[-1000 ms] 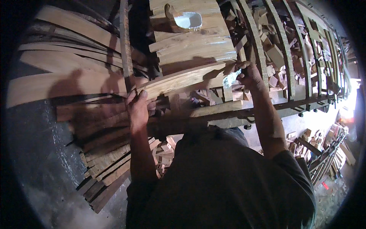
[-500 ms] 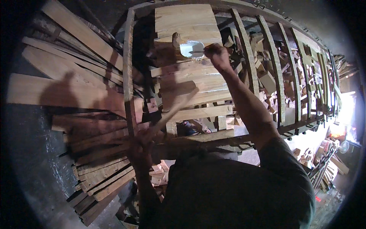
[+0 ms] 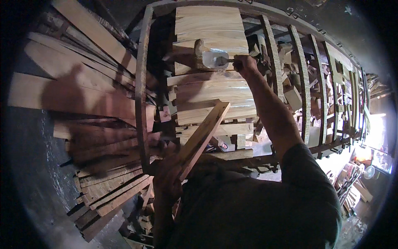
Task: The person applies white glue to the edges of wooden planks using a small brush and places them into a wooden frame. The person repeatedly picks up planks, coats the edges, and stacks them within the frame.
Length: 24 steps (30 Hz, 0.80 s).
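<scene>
Wooden strip [image 3: 204, 135], one: lower end in the fingers of the left hand [image 3: 168, 181], which are clamped around it; that hand is dark, so each finger cannot be told apart. Long axis slants from those fingers forward and to the right, far end reaching over the near part of the board panel [image 3: 215, 93]. Whether it touches there, cannot tell.

Right hand [image 3: 246, 66]: fingers closed on the handle of one small spreading tool [image 3: 230, 61]. Its blade points left from them, into one container [image 3: 215, 53] with a white inside. Key relation: strip's far end lies nearer the body than the right fingers and a little left of them; left hand holds the strip, right hand is nearer the container.

Panel: boards side by side, at least five by the seams, exact count unsure. It lies ahead and right of the left fingers, running under the container. Two loose narrow pieces [image 3: 238, 155] sit right of the left fingers, on the body side of the panel.

Farther out: barred frame [image 3: 141, 99] around it all, at least five crossbars [image 3: 300, 83] right of the right fingers. Beneath them, offcuts [image 3: 293, 98], too many to count. Left of the left fingers, long planks [image 3: 33, 89], several, and a lower stack of boards [image 3: 112, 189], number unclear.
</scene>
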Motion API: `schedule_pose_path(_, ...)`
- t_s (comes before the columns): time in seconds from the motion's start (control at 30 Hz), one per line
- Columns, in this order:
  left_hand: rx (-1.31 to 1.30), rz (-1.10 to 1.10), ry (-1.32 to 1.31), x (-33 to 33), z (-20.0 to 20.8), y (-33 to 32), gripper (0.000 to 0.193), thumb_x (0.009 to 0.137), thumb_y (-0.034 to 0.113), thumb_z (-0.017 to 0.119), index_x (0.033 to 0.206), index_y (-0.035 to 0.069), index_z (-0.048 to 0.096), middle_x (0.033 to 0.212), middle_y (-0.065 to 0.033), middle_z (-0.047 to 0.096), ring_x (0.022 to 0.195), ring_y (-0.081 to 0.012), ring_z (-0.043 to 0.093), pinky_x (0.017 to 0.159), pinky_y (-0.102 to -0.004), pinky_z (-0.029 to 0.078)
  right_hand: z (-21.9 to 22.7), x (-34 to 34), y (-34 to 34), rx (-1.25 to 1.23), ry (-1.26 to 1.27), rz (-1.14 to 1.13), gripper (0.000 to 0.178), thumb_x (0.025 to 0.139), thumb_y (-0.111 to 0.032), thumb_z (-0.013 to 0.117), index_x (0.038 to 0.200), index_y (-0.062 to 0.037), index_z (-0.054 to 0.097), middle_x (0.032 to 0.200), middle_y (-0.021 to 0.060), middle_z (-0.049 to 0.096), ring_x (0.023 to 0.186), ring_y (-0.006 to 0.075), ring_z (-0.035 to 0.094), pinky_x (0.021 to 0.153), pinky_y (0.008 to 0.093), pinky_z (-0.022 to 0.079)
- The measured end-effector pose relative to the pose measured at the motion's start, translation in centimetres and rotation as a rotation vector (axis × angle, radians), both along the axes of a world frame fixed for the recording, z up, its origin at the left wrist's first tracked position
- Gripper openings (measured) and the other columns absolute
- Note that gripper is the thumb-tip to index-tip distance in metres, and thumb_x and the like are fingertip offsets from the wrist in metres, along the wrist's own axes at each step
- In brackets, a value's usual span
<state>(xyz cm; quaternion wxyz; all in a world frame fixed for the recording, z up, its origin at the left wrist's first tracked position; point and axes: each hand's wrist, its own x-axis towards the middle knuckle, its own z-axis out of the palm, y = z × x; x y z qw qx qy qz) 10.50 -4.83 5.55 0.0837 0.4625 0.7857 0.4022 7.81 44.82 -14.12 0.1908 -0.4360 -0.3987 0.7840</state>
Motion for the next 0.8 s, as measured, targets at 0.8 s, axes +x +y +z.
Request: schedule_pose_path(0.8,0.125,0.165,-0.175,3.1,0.5,0.0,0.043,0.072,-0.018,0.051,0.112,-0.003,0.058,0.115,-0.0182,0.064,0.107,-0.0277,0.061,0.097,-0.0374,0.045,7.8,22.1,-17.4,-0.541,0.725,-0.185,0.015,0.063,-0.002,0.058,0.078,-0.0015,0.057,0.075,0.0133,0.057,0.062,0.0260,0.051,0.060,0.0361,0.040)
